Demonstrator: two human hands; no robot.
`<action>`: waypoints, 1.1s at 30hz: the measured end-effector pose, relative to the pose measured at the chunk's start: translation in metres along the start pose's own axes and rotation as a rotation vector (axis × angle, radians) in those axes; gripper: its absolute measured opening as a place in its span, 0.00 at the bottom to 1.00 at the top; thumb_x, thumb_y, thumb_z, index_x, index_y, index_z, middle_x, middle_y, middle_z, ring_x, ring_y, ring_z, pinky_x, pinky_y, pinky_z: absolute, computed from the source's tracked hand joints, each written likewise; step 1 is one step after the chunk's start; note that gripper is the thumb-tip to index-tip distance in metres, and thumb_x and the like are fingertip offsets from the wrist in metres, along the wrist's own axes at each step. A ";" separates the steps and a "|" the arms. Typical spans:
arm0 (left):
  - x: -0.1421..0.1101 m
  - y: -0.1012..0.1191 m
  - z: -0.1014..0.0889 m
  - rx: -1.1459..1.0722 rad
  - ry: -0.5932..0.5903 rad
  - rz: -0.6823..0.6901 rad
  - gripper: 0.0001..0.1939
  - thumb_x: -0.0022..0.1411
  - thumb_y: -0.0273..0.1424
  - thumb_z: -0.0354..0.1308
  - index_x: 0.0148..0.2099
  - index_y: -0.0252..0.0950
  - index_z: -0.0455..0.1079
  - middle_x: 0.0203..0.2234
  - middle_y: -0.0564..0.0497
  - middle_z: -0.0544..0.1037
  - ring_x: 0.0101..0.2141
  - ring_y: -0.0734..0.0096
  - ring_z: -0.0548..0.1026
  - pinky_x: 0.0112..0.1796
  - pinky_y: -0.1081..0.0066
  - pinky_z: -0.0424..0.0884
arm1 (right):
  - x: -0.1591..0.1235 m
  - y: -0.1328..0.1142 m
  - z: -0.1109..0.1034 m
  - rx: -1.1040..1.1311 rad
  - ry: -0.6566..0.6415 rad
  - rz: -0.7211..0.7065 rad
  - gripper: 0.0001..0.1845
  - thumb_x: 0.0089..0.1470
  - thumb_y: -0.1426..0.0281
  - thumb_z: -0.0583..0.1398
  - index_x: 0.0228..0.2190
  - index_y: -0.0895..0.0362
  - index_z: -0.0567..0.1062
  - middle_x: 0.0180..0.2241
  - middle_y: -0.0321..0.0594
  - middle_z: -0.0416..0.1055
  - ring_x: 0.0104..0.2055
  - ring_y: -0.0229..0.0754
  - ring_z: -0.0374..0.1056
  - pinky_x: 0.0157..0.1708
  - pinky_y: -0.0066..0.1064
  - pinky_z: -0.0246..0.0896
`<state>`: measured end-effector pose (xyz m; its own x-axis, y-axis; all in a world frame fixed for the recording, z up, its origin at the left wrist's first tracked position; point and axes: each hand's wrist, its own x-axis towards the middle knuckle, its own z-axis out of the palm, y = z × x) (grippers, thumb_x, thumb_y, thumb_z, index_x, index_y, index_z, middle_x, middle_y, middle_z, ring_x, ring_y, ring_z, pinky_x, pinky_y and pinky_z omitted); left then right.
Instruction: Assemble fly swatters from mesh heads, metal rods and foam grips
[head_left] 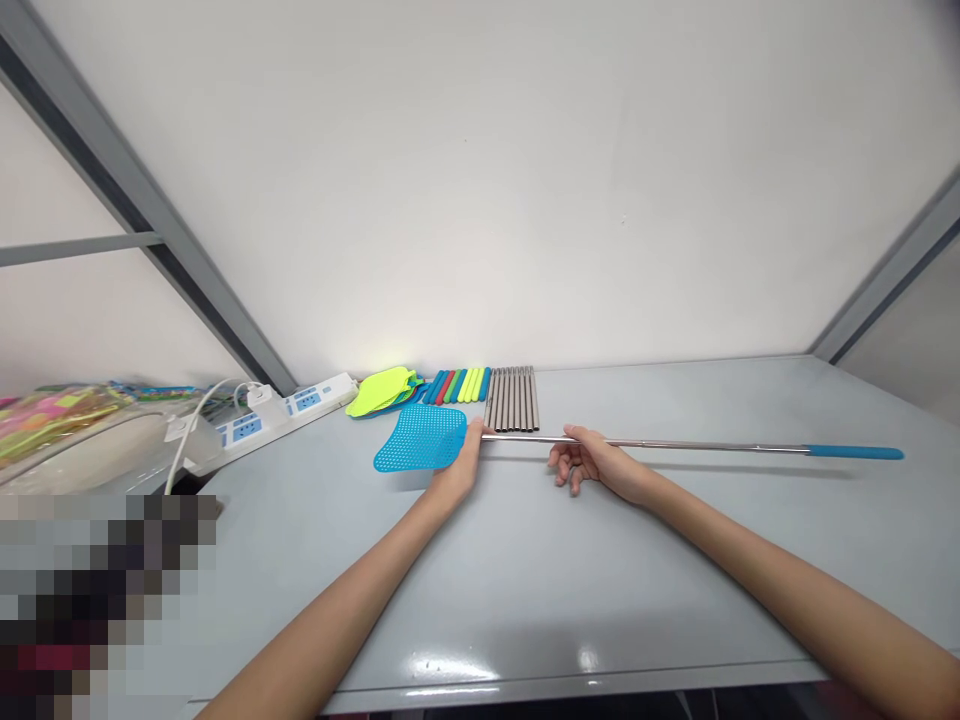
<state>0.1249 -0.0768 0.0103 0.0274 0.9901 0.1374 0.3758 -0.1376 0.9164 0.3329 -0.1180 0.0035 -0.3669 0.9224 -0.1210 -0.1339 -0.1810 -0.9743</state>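
Observation:
A fly swatter (424,438) with a blue perforated head, a long thin metal telescopic rod and a blue grip lies crosswise above the table, grip to the right. My left hand (466,462) is closed around the joint where the head meets the rod. Partway along the rod, my right hand (589,462) pinches it between thumb and fingers, the other fingers loosely curled below. Behind the swatter lie several metal tubes (513,400) in a row, several coloured grips (457,386) in blue, red, green and yellow, and a stack of swatter heads (382,391) with yellow on top.
A white power strip (274,422) with plugs and a cable lies along the table's left side. Beyond it are plastic-wrapped colourful items (60,425). The grey table (600,600) meets a white wall (525,200) at the back, with grey metal posts at both sides.

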 end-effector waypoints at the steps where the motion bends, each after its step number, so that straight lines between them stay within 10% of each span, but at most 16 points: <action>1: 0.000 0.000 0.000 0.002 -0.006 -0.007 0.19 0.55 0.43 0.43 0.25 0.41 0.70 0.25 0.53 0.73 0.33 0.64 0.68 0.42 0.68 0.57 | 0.000 0.000 0.000 -0.003 0.001 0.001 0.26 0.52 0.56 0.46 0.25 0.64 0.72 0.19 0.42 0.64 0.25 0.39 0.65 0.19 0.26 0.61; 33: -0.006 -0.003 0.002 0.140 0.076 0.023 0.20 0.54 0.46 0.44 0.33 0.37 0.70 0.32 0.49 0.74 0.37 0.65 0.70 0.47 0.65 0.59 | 0.001 0.001 -0.001 0.038 0.012 -0.007 0.25 0.52 0.58 0.45 0.24 0.63 0.72 0.18 0.42 0.63 0.25 0.41 0.65 0.19 0.28 0.61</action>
<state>0.1259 -0.0823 0.0062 -0.0308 0.9811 0.1910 0.5015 -0.1501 0.8520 0.3329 -0.1169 0.0028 -0.3551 0.9276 -0.1165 -0.1714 -0.1870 -0.9673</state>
